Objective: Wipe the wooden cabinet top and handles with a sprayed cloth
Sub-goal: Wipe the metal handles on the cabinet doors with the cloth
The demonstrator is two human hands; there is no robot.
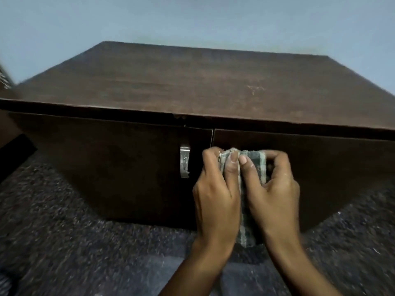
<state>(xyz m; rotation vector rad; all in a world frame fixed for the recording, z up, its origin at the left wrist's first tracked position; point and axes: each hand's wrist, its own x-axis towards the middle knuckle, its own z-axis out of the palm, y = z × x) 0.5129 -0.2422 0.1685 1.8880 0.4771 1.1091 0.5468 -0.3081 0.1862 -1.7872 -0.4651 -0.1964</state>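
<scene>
I see my left hand (215, 189) and right hand (275, 189) both closed on a green-and-white checked cloth (249, 201), bunched between the thumbs against the dark brown wooden cabinet (192, 82) front's right door, just right of the bare silver metal handle (184, 162), cloth tail hanging between the wrists.

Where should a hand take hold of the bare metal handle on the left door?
Grip the metal handle at its middle, coming from the front: it is a narrow upright strip standing proud of the left door, uncovered, while both hands hold the cloth beside it.
</scene>
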